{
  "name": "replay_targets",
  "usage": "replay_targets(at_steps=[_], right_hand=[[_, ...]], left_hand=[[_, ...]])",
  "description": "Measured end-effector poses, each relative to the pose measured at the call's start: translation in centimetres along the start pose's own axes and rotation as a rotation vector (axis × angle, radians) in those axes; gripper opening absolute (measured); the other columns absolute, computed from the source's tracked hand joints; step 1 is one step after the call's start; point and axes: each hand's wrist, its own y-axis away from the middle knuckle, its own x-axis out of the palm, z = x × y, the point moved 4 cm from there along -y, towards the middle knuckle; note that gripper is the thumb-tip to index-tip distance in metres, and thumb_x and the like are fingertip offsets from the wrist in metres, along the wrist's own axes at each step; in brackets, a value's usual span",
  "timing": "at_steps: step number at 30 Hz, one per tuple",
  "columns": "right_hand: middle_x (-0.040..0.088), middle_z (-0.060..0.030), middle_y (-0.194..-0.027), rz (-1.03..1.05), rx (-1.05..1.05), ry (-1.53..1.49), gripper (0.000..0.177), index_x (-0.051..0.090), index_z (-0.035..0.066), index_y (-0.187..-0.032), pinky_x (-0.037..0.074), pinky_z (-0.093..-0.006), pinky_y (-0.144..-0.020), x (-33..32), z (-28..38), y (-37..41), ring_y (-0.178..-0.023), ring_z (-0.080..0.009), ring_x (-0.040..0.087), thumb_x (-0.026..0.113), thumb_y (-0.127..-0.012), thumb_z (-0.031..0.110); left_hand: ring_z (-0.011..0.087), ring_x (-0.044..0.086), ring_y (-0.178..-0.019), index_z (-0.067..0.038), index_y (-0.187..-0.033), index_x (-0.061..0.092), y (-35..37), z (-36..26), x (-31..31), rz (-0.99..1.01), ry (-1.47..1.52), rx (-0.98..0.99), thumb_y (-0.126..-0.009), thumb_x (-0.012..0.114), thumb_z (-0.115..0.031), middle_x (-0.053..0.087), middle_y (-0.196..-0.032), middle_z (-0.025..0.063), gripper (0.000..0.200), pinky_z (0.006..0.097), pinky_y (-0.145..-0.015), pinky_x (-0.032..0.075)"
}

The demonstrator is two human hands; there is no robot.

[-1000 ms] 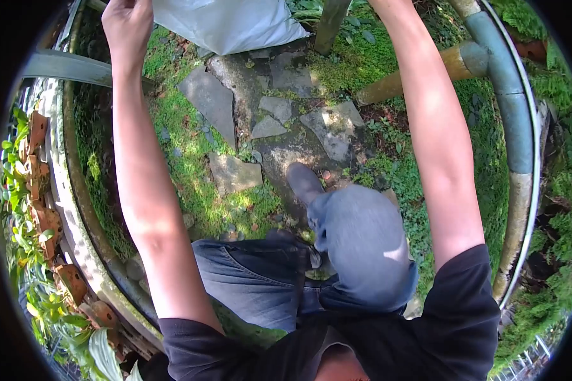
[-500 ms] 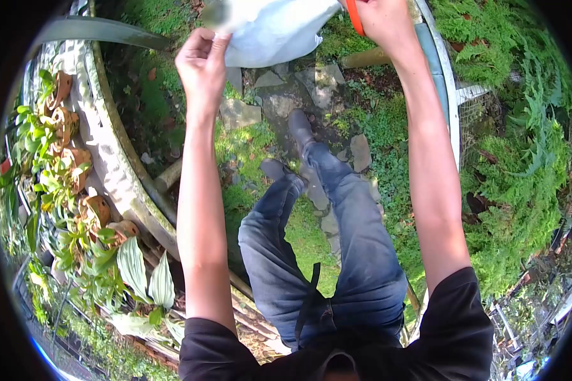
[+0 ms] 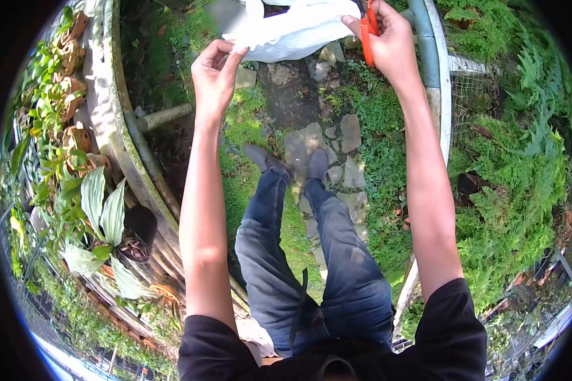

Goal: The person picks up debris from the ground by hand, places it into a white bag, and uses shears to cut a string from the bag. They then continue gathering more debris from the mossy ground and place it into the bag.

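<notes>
A white bag (image 3: 299, 35), seemingly of plastic, spans the space between my hands at the top of the view. My left hand (image 3: 216, 73) pinches its near left edge between thumb and fingers. Orange-handled scissors (image 3: 367, 41) are in my right hand (image 3: 393, 47), at the bag's right end, with the handles pointing down toward me. The right thumb lies right by the bag's edge. A dark gap (image 3: 274, 10) shows at the bag's upper side, and the top of the bag runs out of view.
Under me a stone path (image 3: 299, 143) runs through moss and low plants. Along the left, a pale ledge (image 3: 105, 95) carries clay pots (image 3: 76, 89) with plants and a broad-leaved striped plant (image 3: 105, 203). To the right stand a white-edged rail (image 3: 447, 95) and dense ferns (image 3: 515, 209).
My feet have shifted from staggered to nearly side by side on the path. The right hand has come lower, bringing more of the scissors into view, and the bag looks narrower.
</notes>
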Motion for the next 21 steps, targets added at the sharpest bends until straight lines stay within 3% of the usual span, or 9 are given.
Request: replay_targets(at_steps=[2,3,4,6,9,12,13,16,21], right_hand=[[0.036,0.0012,-0.068,0.004,-0.06,-0.044,0.042,0.035,0.007,-0.074,0.036,-0.0277,-0.059,-0.5,0.3,1.3,-0.065,-0.0088,0.035,0.076,-0.083,0.003],[0.034,0.0014,-0.068,0.006,-0.061,-0.064,0.044,0.033,0.007,-0.074,0.036,-0.0279,-0.059,-0.6,0.2,2.0,-0.066,-0.009,0.034,0.075,-0.082,0.0],[0.043,-0.001,-0.067,0.011,-0.051,-0.094,0.04,0.04,0.005,-0.074,0.039,-0.0286,-0.06,-0.6,-1.3,2.5,-0.065,-0.01,0.039,0.08,-0.081,0.008],[0.07,-0.0047,-0.08,0.078,-0.166,0.058,0.024,0.065,0.005,-0.086,0.049,-0.0263,-0.069,-0.6,-3.3,3.8,-0.075,-0.0089,0.063,0.08,-0.085,0.023],[0.073,-0.0053,-0.093,0.051,-0.108,0.07,0.017,0.059,0.006,-0.084,0.049,-0.0227,-0.074,0.2,-4.1,7.0,-0.083,-0.0062,0.064,0.075,-0.089,0.01],[0.072,-0.0101,-0.105,-0.01,-0.18,-0.213,0.017,0.055,0.006,-0.085,0.052,-0.0236,-0.08,0.9,-3.1,9.7,-0.09,-0.009,0.067,0.071,-0.091,0.006],[0.07,-0.016,-0.113,0.009,-0.253,-0.243,0.014,0.054,0.005,-0.089,0.055,-0.0257,-0.084,1.1,-3.9,10.2,-0.095,-0.0143,0.069,0.067,-0.092,0.002],[0.069,-0.0227,-0.112,-0.059,-0.197,-0.293,0.015,0.051,0.004,-0.088,0.059,-0.0309,-0.083,2.3,-4.7,12.9,-0.095,-0.0219,0.071,0.065,-0.093,0.001],[0.072,-0.0133,-0.102,0.013,0.028,-0.471,0.011,0.059,0.002,-0.089,0.059,-0.0281,-0.073,5.4,-12.9,17.3,-0.083,-0.0146,0.069,0.07,-0.091,0.005]], left_hand=[[0.0104,0.064,-0.092,0.0,-0.088,0.065,1.8,-0.7,-1.1,-0.058,0.027,-0.015,-0.091,0.072,-0.008,0.07,-0.103,0.0077,0.012,0.0266,-0.078,0.052],[0.0117,0.062,-0.094,0.002,-0.094,0.063,2.4,-1.1,-1.7,-0.046,0.033,0.06,-0.092,0.07,-0.007,0.067,-0.112,0.0082,0.011,0.027,-0.088,0.051],[0.0136,0.062,-0.097,0.003,-0.095,0.064,2.7,-1.6,-2.8,-0.046,-0.106,0.184,-0.09,0.072,-0.005,0.063,-0.116,0.0093,0.012,0.0292,-0.09,0.053],[0.0143,0.062,-0.101,0.002,-0.096,0.065,4.0,-2.7,-4.1,-0.092,-0.358,0.252,-0.089,0.073,-0.004,0.06,-0.116,0.0098,0.013,0.0308,-0.09,0.054],[0.0145,0.061,-0.103,0.002,-0.098,0.066,6.2,-2.7,-4.7,-0.116,-0.316,0.284,-0.088,0.074,-0.004,0.059,-0.116,0.0094,0.014,0.0305,-0.089,0.055],[0.0147,0.065,-0.096,0.002,-0.104,0.066,8.9,-0.3,-5.7,-0.221,-0.148,0.242,-0.091,0.07,-0.005,0.064,-0.108,0.0094,0.016,0.0281,-0.084,0.055],[0.0147,0.066,-0.094,0.003,-0.106,0.065,10.0,0.7,-5.9,-0.264,-0.065,0.197,-0.092,0.069,-0.006,0.066,-0.105,0.0095,0.016,0.0274,-0.083,0.055],[0.0127,0.067,-0.081,0.004,-0.112,0.063,13.9,4.5,-7.0,-0.43,0.002,0.155,-0.095,0.067,-0.007,0.07,-0.091,0.0091,0.021,0.0244,-0.073,0.054],[0.0077,0.063,-0.07,0.001,-0.104,0.062,20.0,10.8,-8.4,-0.537,-0.001,0.051,-0.095,0.067,-0.01,0.068,-0.083,0.0038,0.015,0.0206,-0.061,0.049]])
